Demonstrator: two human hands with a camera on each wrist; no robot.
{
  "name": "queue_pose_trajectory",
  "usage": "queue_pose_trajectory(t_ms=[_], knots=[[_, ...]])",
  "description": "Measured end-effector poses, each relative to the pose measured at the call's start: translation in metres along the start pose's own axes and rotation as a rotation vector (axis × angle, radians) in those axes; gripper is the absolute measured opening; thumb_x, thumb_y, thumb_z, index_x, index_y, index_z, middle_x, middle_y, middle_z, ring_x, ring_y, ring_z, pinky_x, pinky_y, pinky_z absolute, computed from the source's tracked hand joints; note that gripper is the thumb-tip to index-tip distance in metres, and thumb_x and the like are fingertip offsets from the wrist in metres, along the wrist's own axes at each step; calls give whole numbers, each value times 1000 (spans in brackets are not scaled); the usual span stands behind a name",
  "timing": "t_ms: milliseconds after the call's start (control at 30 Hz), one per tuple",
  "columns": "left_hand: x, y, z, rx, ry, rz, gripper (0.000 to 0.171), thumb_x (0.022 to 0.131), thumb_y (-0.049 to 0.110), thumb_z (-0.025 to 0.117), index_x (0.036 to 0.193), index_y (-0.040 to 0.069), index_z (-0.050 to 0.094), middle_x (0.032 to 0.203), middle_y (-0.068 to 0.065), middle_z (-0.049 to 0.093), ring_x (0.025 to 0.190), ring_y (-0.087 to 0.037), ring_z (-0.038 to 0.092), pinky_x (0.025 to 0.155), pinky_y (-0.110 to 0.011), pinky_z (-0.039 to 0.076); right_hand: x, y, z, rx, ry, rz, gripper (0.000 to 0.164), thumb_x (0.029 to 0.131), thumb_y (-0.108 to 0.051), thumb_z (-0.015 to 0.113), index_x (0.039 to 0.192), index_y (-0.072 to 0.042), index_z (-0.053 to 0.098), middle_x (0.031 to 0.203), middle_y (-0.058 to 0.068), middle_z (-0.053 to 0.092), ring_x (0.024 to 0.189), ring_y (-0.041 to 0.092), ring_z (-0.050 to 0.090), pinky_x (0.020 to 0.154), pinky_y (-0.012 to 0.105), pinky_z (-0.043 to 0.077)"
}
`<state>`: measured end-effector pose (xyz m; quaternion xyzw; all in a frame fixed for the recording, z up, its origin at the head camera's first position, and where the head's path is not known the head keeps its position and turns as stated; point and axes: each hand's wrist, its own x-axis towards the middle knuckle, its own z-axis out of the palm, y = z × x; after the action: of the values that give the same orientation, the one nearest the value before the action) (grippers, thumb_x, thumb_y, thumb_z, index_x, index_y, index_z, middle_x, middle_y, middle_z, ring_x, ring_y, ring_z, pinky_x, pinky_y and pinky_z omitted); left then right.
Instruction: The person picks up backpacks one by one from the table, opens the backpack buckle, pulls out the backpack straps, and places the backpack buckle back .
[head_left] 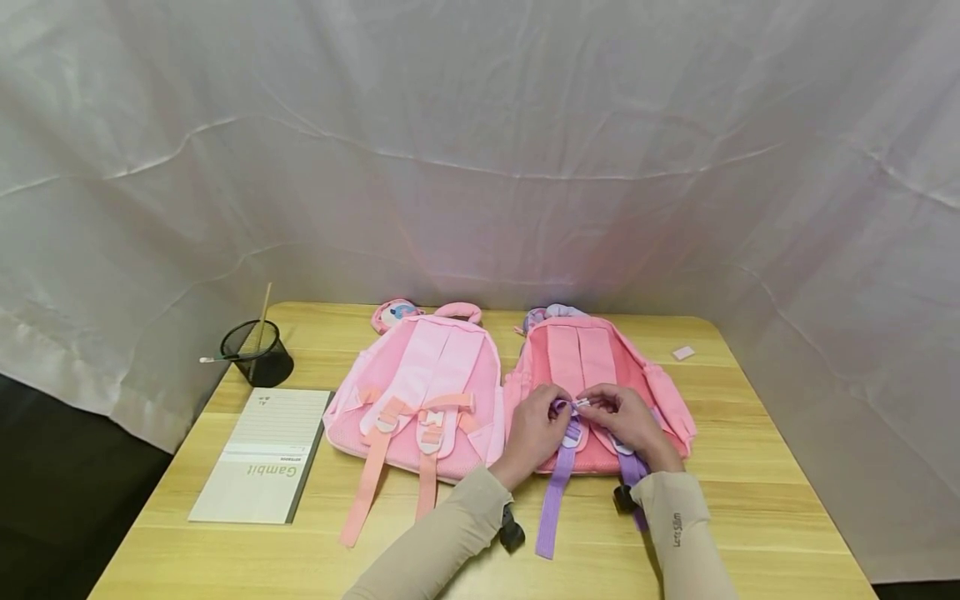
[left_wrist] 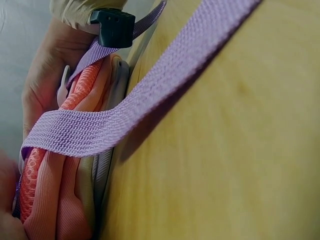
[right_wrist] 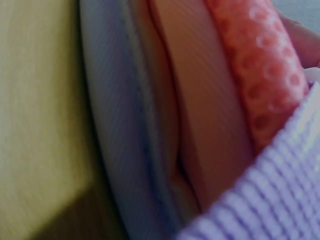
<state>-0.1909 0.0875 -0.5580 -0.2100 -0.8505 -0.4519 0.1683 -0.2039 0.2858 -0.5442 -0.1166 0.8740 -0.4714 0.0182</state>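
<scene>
A coral-pink backpack [head_left: 577, 342] lies with its straps up, its purple webbing hanging over the near edge. Over its lower back, my left hand [head_left: 534, 427] pinches a short purple strap [head_left: 561, 406]. My right hand [head_left: 628, 419] meets it there, thumb and fingers pinching a small white buckle [head_left: 582, 402]. Fingers partly cover both strap and buckle. One long purple strap tail [head_left: 553, 508] drops onto the table below the left hand. In the left wrist view, purple webbing [left_wrist: 75, 132] crosses the bag's edge in front of both hands. The right wrist view mostly shows the bag's side [right_wrist: 200, 100].
Left of this bag lies a light-pink backpack [head_left: 420, 367] with orange straps, one fastened across by a buckle. Farther left are a notebook [head_left: 258, 458] and a black mesh pen cup [head_left: 272, 367] holding thin sticks. A small pale eraser-like block [head_left: 683, 353] sits at the back right.
</scene>
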Motion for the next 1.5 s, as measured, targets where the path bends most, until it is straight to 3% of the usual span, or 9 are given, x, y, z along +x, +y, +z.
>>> queue_pose_trajectory(t_ms=[133,467,667,933,1300,1500], knots=[[0,0,0,-5,-11,-12,5,97,10,66,100,12,69,92,1,67,80,-8,60,73,-19,49,2,11,0,15,6,-10,25,94,-24,78,112,-7,74,102,8,76,80,7,63,72,22,50],[0,1,1,8,-10,-40,7,95,14,67,102,15,66,95,1,68,83,-10,62,75,-22,51,1,8,-1,39,7,-15,26,93,-25,79,111,-8,74,103,9,76,81,7,64,72,22,51],[0,1,2,39,-25,-20,12,96,22,72,105,15,68,100,2,70,90,-10,65,81,-24,53,0,7,0,44,9,-16,25,92,-25,80,110,-8,75,102,8,76,80,7,65,72,21,52],[1,1,2,69,-25,28,13,95,20,73,106,16,70,102,2,72,93,-10,68,85,-25,54,1,10,-1,51,7,-41,24,93,-22,79,109,-5,74,98,9,76,79,7,66,71,22,53],[1,0,1,73,-62,7,12,95,22,73,106,17,71,103,4,73,96,-10,69,88,-24,54,1,9,0,35,1,-19,25,94,-22,78,112,-6,74,102,10,76,81,6,66,74,21,52],[0,-1,2,79,-53,17,12,95,22,74,106,17,70,101,4,73,94,-10,68,86,-22,53,-3,-8,-2,33,-8,-28,24,95,-16,76,114,-1,73,104,15,76,82,10,66,73,22,52]])
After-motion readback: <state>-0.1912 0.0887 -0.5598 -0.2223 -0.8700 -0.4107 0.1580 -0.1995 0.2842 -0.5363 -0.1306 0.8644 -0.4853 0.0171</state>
